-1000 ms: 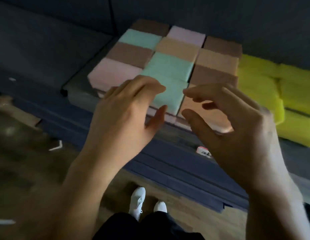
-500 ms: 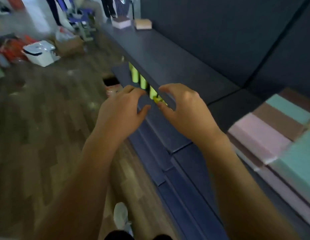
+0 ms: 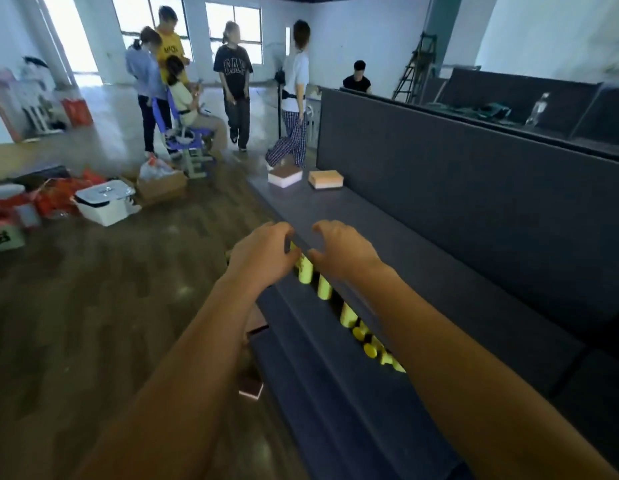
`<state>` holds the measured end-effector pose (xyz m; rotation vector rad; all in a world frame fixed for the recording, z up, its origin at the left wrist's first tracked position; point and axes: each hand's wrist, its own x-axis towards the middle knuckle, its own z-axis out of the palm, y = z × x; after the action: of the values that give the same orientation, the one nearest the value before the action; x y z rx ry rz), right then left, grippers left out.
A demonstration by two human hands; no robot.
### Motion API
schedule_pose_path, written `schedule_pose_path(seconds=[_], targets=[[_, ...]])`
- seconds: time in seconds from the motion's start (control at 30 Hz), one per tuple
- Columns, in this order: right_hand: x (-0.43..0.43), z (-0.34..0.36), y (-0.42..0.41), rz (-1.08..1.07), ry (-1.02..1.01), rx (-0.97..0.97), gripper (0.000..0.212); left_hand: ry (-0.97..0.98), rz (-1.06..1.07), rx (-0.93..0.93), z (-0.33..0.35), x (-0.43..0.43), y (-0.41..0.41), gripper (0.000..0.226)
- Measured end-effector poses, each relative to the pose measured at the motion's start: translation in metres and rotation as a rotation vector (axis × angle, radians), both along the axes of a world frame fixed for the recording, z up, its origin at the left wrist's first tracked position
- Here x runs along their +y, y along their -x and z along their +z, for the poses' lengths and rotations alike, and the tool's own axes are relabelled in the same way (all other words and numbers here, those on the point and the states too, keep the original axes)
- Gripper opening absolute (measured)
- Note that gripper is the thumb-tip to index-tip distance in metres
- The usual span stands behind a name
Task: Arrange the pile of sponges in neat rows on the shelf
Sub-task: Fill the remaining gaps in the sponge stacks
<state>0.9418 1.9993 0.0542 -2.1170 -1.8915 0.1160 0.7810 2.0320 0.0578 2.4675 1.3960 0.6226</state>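
Observation:
Two sponges lie at the far end of the dark shelf top (image 3: 387,237): a brown-and-white sponge (image 3: 284,175) and, just right of it, an orange sponge (image 3: 325,178). My left hand (image 3: 261,255) and my right hand (image 3: 342,249) hover side by side over the shelf's front edge, well short of both sponges. Both hands have curled, spread fingers and hold nothing. The arranged block of sponges is out of view.
Yellow items (image 3: 323,287) stand in a row on the lower shelf under the front edge. A small brown object (image 3: 250,389) lies on the wooden floor. Several people (image 3: 235,81), a blue chair (image 3: 190,140), a white box (image 3: 105,200) and a cardboard box (image 3: 160,185) stand beyond.
The view has swung left and up, from the arranged sponge block to the empty shelf stretch and the room. Both hands moved along with it, still empty.

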Motion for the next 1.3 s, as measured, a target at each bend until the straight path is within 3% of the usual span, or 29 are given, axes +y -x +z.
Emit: schedule_pose_path(seconds=[0.47,0.77,1.0,1.13,1.23,1.3], targets=[[0.209,-0.019,-0.091,0.024,0.012,0.027,0.055,0.028,0.029,0.128,-0.022,0.215,-0.073,0.044],[0.288,-0.036,-0.129,0.036,0.005,0.049,0.053,0.018,0.039,0.088,-0.050,0.332,-0.112,0.048],[0.341,-0.049,-0.154,-0.092,0.004,0.034,0.052,-0.016,-0.019,0.088,-0.064,0.420,-0.158,0.058],[0.370,-0.050,-0.169,-0.159,0.014,-0.012,0.061,0.010,-0.016,0.115,-0.069,0.464,-0.173,0.074],[0.386,-0.047,-0.179,-0.177,0.079,-0.026,0.080,0.092,-0.001,0.200,-0.076,0.485,-0.179,0.088],[0.395,-0.044,-0.183,-0.168,0.159,-0.038,0.090,0.102,-0.024,0.223,-0.077,0.495,-0.177,0.081]])
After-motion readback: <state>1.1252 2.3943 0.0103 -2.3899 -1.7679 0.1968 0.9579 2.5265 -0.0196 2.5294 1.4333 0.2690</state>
